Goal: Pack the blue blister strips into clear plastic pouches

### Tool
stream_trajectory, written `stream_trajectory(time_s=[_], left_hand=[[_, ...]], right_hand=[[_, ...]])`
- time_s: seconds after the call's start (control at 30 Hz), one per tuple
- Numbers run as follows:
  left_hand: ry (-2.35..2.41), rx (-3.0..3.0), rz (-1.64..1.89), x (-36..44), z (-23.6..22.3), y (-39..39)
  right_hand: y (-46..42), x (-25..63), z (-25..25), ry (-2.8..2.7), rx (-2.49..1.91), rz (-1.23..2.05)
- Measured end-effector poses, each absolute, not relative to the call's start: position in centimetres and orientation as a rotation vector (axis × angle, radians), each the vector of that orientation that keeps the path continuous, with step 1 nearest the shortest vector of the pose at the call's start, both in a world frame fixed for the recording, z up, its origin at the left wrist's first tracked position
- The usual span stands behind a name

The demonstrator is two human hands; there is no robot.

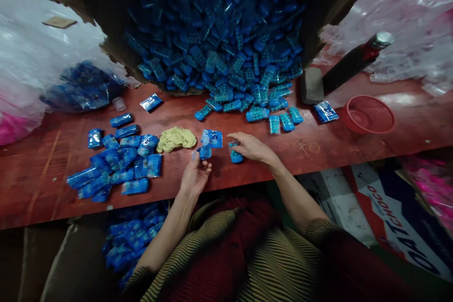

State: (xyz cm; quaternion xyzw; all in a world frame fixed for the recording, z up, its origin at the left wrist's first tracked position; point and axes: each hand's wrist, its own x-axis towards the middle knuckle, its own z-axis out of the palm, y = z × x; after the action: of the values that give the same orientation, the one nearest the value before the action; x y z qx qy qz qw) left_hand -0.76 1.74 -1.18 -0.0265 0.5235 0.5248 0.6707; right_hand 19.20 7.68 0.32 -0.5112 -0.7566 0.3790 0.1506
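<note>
My left hand (196, 175) pinches a blue printed plastic sleeve (204, 151) between thumb and fingers. Just beyond it lies a flat blue printed piece (214, 138); I cannot tell whether the two are joined. Over to the right, my right hand (253, 147) has its fingers curled over a small clear bottle (235, 152) with turquoise balls inside and a blue end towards me. A crumpled yellow cloth (177, 139) sits left of the sleeve. Further left is a pile of bottles in blue printed sleeves (122, 160).
A big torn carton (116, 54) spills many unsleeved bottles (230, 75) onto the red table (198, 181). At the right stand a red basket (368, 114), a dark bottle (354, 63) and a grey block (312, 86). More blue sleeved packs (136, 231) lie below the table edge.
</note>
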Motion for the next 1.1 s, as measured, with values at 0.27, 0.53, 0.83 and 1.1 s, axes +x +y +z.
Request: stream_trajectory(time_s=[0.27,0.53,0.83,1.1], left_hand=[[1.225,-0.046,1.254,-0.8,-1.5,1.6],[1.232,-0.058,1.222,-0.3,-1.3,1.7],[1.202,-0.025,1.225,0.0,-1.1,1.4],[1.170,0.020,1.223,-0.3,-0.9,1.3]], right_hand=[[2.8,15.6,0.1,-2.333,-1.947,0.455],[2.1,15.5,-1.6,-1.856,-1.466,0.831],[2.0,13.9,-1.1,-1.771,-1.201,0.975],[2.4,14.9,-0.6,-1.859,-1.088,1.036]])
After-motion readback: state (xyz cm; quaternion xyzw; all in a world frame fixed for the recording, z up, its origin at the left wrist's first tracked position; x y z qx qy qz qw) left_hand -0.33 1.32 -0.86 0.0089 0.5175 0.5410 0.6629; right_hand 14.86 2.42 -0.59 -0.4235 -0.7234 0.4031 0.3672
